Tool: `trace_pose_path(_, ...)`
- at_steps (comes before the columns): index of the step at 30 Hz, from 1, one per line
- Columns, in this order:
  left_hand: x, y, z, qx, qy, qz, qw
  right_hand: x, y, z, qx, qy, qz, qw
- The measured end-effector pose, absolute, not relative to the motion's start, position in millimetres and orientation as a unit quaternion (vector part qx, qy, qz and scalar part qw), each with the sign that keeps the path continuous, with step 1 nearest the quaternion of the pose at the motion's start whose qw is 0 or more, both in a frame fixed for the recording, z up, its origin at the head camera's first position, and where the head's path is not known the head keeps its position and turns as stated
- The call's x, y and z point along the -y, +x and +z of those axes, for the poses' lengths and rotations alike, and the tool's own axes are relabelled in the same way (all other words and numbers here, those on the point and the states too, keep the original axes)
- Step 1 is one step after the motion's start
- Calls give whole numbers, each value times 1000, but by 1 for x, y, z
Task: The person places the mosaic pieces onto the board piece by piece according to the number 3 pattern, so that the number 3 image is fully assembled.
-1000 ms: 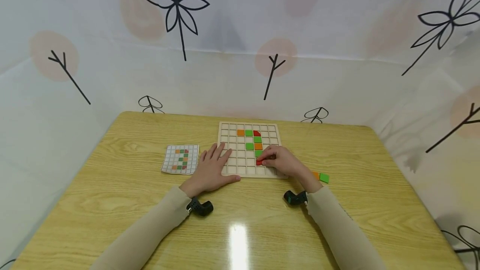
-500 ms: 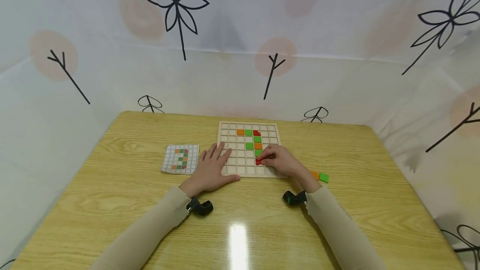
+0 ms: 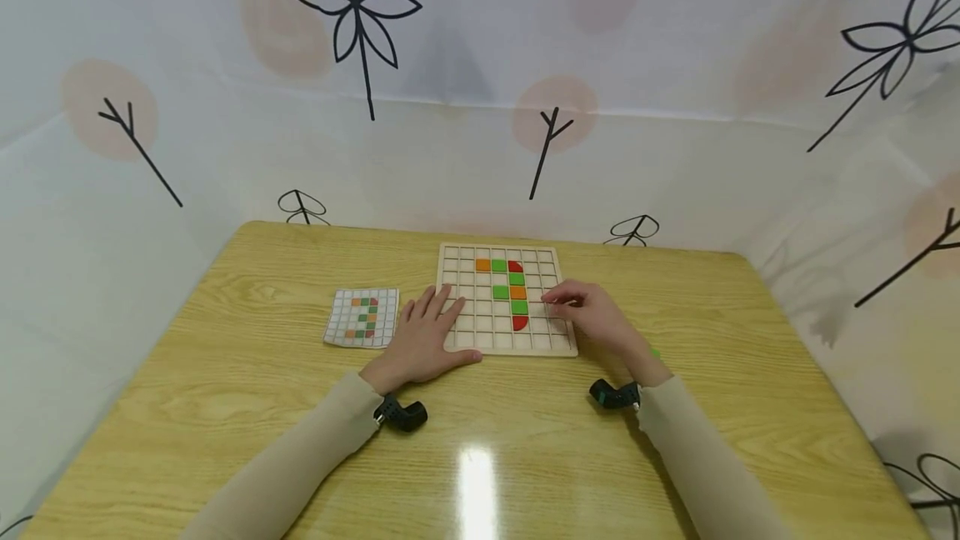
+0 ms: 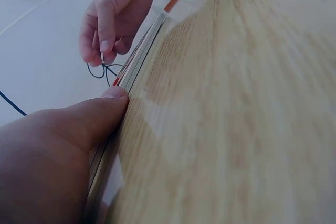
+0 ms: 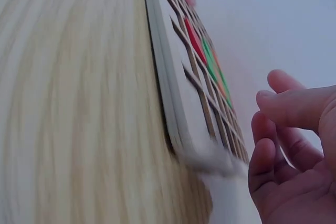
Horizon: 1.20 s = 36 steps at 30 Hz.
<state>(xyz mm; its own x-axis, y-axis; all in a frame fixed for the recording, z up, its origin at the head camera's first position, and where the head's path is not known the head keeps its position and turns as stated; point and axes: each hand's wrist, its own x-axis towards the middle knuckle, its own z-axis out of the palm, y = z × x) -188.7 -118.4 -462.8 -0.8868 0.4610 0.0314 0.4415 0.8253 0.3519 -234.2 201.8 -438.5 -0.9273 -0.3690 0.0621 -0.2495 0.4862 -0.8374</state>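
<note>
A wooden grid board [image 3: 483,342] lies on the table with coloured tiles set in its cells. My left hand [image 3: 422,342] rests with spread fingers on the board's left side, its thumb along the front edge. Near the board's right edge, my right hand [image 3: 596,317] hovers with loosely bent fingers and nothing between them. In the right column of tiles, a red rounded tile [image 3: 520,323] sits below a green tile [image 3: 518,307] and an orange tile [image 3: 517,293]. Another red tile [image 3: 515,267] tops that column. Left of it are an orange tile [image 3: 483,265] and green ones.
A paper pattern card [image 3: 337,319] with a printed grid of coloured squares lies left of the board. Beyond the right wrist, a green tile [image 3: 656,353] peeks out, mostly hidden; an orange piece [image 4: 171,2] beside it shows in the left wrist view. A patterned cloth hangs behind the table.
My right hand has let go of the red rounded tile, which now lies in its cell, and has moved right. The left hand has stayed in place.
</note>
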Motion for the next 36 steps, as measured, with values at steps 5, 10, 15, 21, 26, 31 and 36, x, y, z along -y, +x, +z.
trace_pose_path(5, 119, -188, -462, -954, 237, 181, 25, -232, -232, -438, -868, -155, -469, 53)
trace_pose_path(10, 119, -188, -463, -955, 236, 179, 27, -265, -227, -440, -873, -138, -466, 52)
trace_pose_path(15, 119, -188, -464, -955, 237, 179, 26, -293, -217, -442, -889, -130, -437, 45)
trace_pose_path(21, 119, -188, -463, -953, 240, 183, 25, -318, -202, -441, -896, -119, -426, 42)
trace_pose_path(26, 118, -189, -463, -954, 239, 181, 26, -334, -192, -441, -899, -134, -414, 45)
trace_pose_path(31, 117, -189, -462, -953, 241, 182, 26, -345, -184, -445, -898, -153, -409, 57)
trace_pose_path(36, 118, -188, -463, -954, 238, 183, 23, -353, -178, -448, -892, -151, -417, 89)
